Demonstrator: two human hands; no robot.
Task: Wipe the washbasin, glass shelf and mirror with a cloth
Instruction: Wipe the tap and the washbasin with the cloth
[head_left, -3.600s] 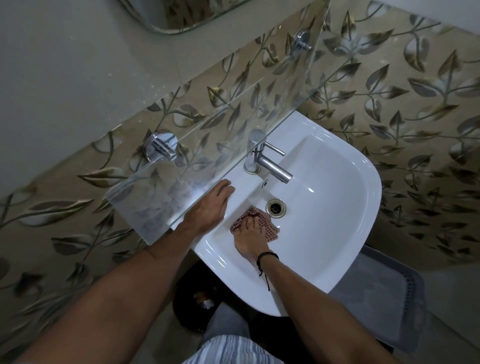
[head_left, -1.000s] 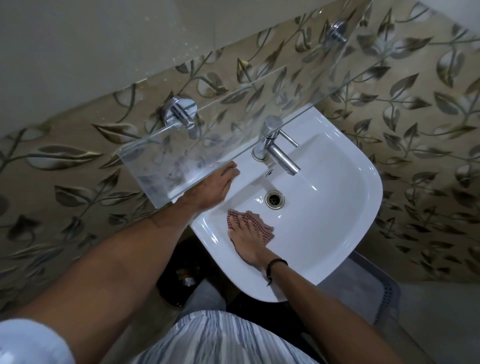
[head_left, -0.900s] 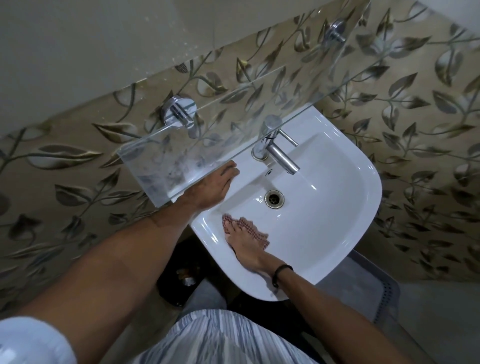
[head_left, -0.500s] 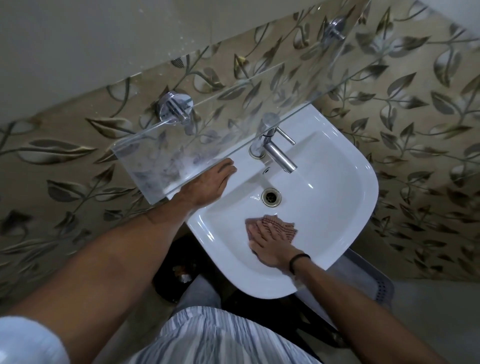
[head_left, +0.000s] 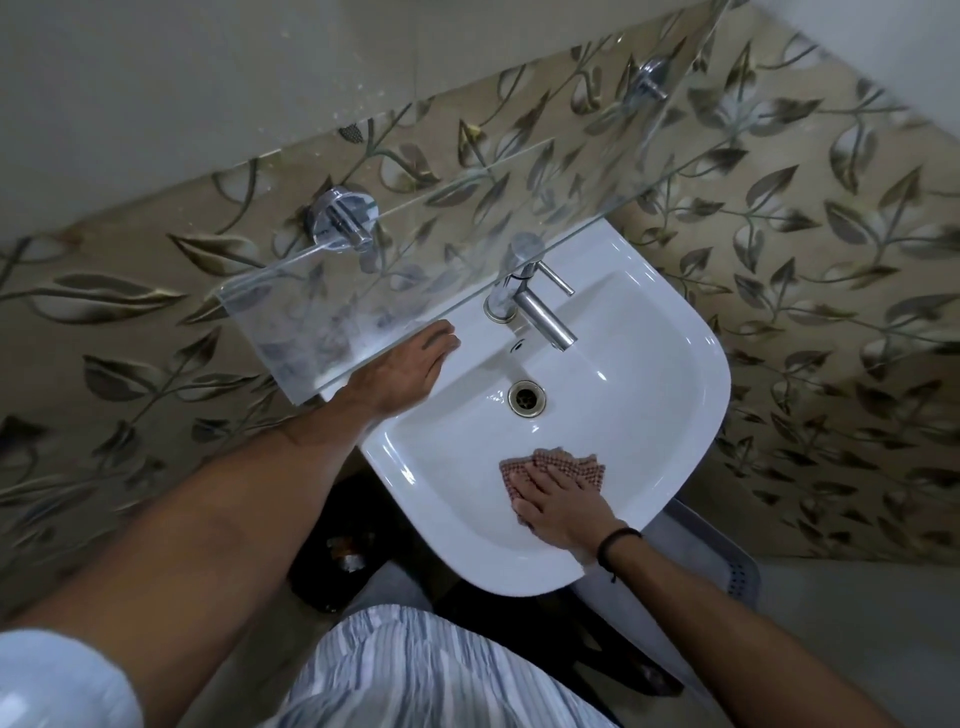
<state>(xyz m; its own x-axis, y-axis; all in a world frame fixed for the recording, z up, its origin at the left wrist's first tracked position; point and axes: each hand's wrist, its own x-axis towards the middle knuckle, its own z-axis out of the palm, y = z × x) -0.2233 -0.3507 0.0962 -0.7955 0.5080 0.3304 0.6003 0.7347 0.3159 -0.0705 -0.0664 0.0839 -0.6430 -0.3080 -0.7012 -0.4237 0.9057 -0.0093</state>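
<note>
The checked cloth (head_left: 558, 457) has been carried across the washbasin (head_left: 649, 374), from the near-left slope of the bowl to its near-right slope, on the near side of the drain (head_left: 526, 397). It is pressed flat there by the right hand (head_left: 558, 506), whose fingers (head_left: 543, 483) are stretched straight over it. The left hand (head_left: 400, 371) has been kept on the basin's left rim, its fingers straight and together, just beneath the edge of the glass shelf (head_left: 363, 291).

A bathroom (leaf-patterned tiles (head_left: 810, 249) behind); white washbasin (head_left: 654, 415) with chrome tap (head_left: 540, 317); glass shelf (head_left: 415, 270) above.
</note>
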